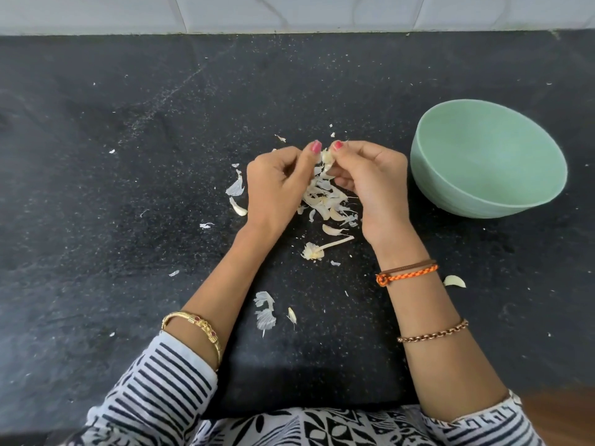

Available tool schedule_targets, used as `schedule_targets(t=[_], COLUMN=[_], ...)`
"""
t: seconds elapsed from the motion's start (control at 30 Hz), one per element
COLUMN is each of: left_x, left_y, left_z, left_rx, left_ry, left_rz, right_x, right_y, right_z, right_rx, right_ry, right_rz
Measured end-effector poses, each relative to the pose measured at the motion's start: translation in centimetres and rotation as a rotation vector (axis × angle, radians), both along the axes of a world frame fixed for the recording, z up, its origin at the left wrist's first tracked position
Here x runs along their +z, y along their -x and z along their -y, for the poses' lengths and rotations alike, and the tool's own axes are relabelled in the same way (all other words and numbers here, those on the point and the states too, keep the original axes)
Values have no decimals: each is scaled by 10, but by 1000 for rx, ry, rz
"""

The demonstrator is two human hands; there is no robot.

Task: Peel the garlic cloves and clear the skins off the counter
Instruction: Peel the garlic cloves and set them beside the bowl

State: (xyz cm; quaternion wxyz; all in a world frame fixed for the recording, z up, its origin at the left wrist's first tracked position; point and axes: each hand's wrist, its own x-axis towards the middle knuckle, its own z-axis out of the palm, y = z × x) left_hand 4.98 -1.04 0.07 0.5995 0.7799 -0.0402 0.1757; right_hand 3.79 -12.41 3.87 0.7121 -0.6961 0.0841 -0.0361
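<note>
My left hand (277, 185) and my right hand (370, 178) meet above the black counter (128, 156), both pinching one pale garlic clove (327, 158) between thumbs and fingertips. Below them lies a heap of cloves and papery skins (325, 201). A garlic stem with its root base (317, 249) sits nearer me. Loose skins lie at the left (236, 188) and close to me (265, 312). A single clove (454, 281) rests to the right of my right wrist.
A mint-green bowl (489, 159) stands on the counter to the right of my right hand; nothing shows inside it. A white tiled wall (289, 11) borders the far edge. Small skin flecks are scattered across the counter.
</note>
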Motion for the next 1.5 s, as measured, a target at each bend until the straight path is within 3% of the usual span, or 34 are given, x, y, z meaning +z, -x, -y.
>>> schedule_targets(t=[0.27, 0.53, 0.8, 1.23, 1.5], left_x=[1, -2, -1, -1, -1], left_y=[1, -2, -3, -2, -2], left_z=[-4, -8, -8, -10, -11], left_rx=[-164, -167, -190, -173, -152], left_ry=[119, -47, -63, -209, -155], left_rz=[38, 71, 139, 244, 220], right_x=[-10, -12, -4, -6, -7], right_y=[-5, -5, -3, -3, -2], right_z=[3, 4, 3, 4, 1], right_rx=[-92, -117, -45, -72, -62], right_ry=[205, 345, 106, 96, 115], right_rz=[123, 235, 64, 41, 63])
